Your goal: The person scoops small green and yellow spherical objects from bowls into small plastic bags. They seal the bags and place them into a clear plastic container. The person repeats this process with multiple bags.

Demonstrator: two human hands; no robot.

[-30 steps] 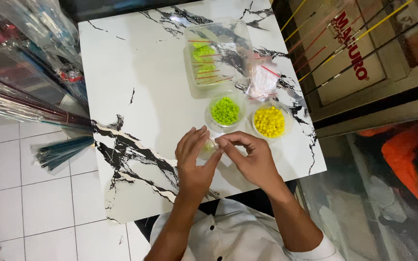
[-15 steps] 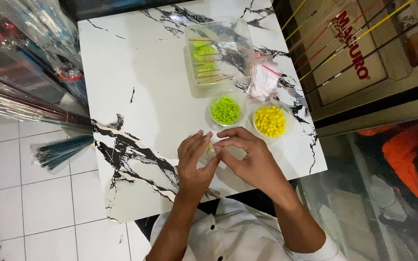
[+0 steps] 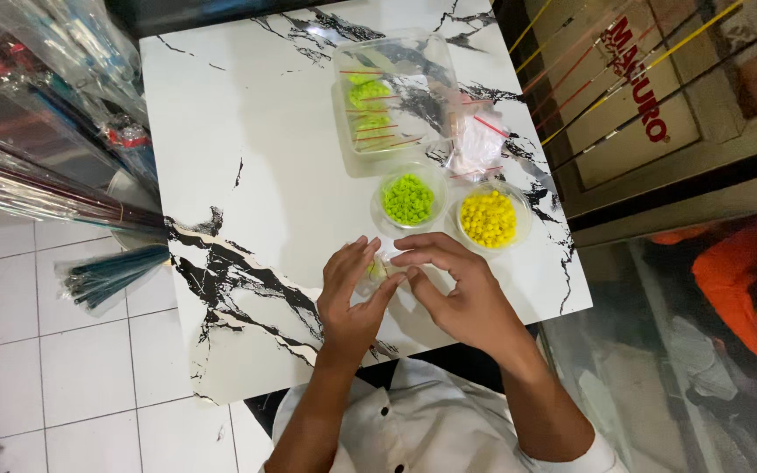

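My left hand [image 3: 351, 293] and my right hand [image 3: 457, 291] meet over the near part of a white marble-pattern table [image 3: 256, 175]. Together they pinch a small clear plastic bag [image 3: 377, 271] with yellow-green bits inside; fingers hide most of it. Just beyond my fingertips stand two round clear cups: one with green beads [image 3: 408, 198] and one with yellow beads [image 3: 488, 218].
Farther back on the table sits a clear plastic box [image 3: 392, 96] holding small filled bags with red strips. A few loose clear bags [image 3: 477, 144] lie to its right. Long packaged rods [image 3: 45, 188] lean at the left over a white tiled floor [image 3: 54, 368].
Both hands stay together on the small bag; fingers shifted slightly. The view moved a little.
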